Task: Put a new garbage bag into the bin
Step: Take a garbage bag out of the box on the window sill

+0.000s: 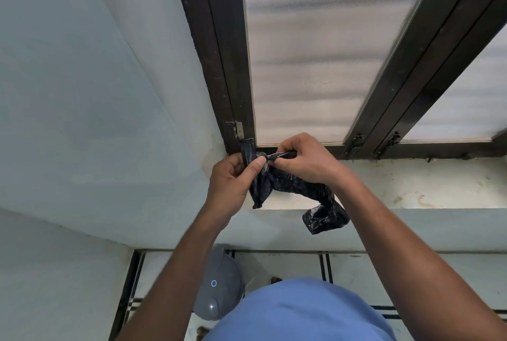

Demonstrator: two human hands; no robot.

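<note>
Two hands raised together — left hand (233, 179) grips, right hand (303, 158) pinches the black garbage bag (290, 184).

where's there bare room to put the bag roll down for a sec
The window ledge is bare to the right of the hands, between the dark window frame and the wall below. On the floor, the tiles right of the grey bin are free. Under the black garbage bag it is crowded.

A pale blue-green painted wall (82, 93) meets a dark brown window frame (219, 66) with frosted white glass (315, 52). Below it runs a stained white ledge (425, 184). The light tiled floor (356, 266) has dark lines.
</note>
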